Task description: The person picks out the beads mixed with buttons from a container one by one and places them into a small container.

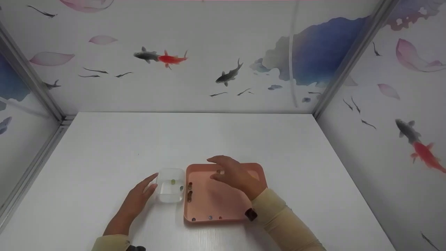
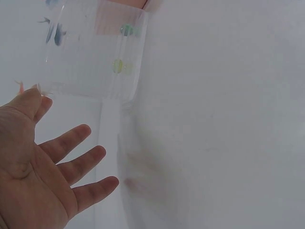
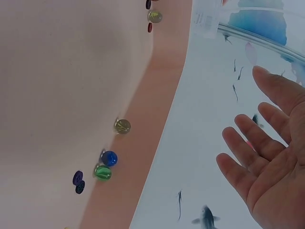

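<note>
Box: I see one clear box [image 1: 170, 199] on the table, just left of the tray; its long axis seems to run away from the person, open side up.
Box marbles: I count two inside, one yellow-green marble [image 2: 117, 66] and one green marble [image 2: 127, 30]; being round, they point no way.
Left hand: the left hand [image 1: 137, 198] is at the box's left wall, its fingertips seeming to touch it; on the wrist feed I see the fingers straight and apart.
Tray: one pink tray [image 1: 226, 200], its long axis running left to right.
Tray marbles: on the right wrist feed I count four by the wall: a blue marble [image 3: 109, 158], a green one [image 3: 103, 172] touching or nearly touching it, and two yellowish ones.
Discs: I count four small flat discs [image 3: 77, 178] there, one red, three dark; another piece is cut by the frame.
Tray edges: on the head feed I count three pieces along the near edge; the row by the left wall is too small to count surely.
Right hand: the right hand [image 1: 235, 176] hovers over the tray, fingers apart, holding nothing.
Table: one white table [image 1: 195, 136].
Walls: white, painted with fish.
</note>
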The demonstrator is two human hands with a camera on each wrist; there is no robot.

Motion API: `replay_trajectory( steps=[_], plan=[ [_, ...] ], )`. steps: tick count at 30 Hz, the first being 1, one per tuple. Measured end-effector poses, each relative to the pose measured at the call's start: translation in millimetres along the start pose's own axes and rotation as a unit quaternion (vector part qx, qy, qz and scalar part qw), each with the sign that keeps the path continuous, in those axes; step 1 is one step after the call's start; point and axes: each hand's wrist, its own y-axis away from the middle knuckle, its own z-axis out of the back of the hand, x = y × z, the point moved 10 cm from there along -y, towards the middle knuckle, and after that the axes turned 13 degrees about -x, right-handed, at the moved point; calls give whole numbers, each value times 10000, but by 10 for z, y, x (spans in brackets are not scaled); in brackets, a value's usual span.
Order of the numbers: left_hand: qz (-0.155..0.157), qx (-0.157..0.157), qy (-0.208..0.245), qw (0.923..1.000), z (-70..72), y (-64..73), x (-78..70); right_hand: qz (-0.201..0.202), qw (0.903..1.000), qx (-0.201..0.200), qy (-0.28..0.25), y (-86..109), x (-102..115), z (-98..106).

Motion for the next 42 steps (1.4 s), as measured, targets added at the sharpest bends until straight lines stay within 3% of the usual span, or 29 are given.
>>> replay_trajectory(
  steps=[9,15,26,36,42],
  plan=[
    [10,-19,46,10000,6,-5,12,-81,9999,-23,-71,18,-40,40],
    [64,19,80,9999,-6,-16,35,82,9999,-21,-142,11,-66,71],
    [15,-2,103,9999,-3,-20,36,-365,9991,62,-194,21,-238,66],
    [13,-13,65,10000,-13,-31,53,-694,9963,12,512,62,-349,124],
    [48,-3,74,10000,-7,-17,48,-473,9935,-68,1029,70,-353,187]
  ],
)
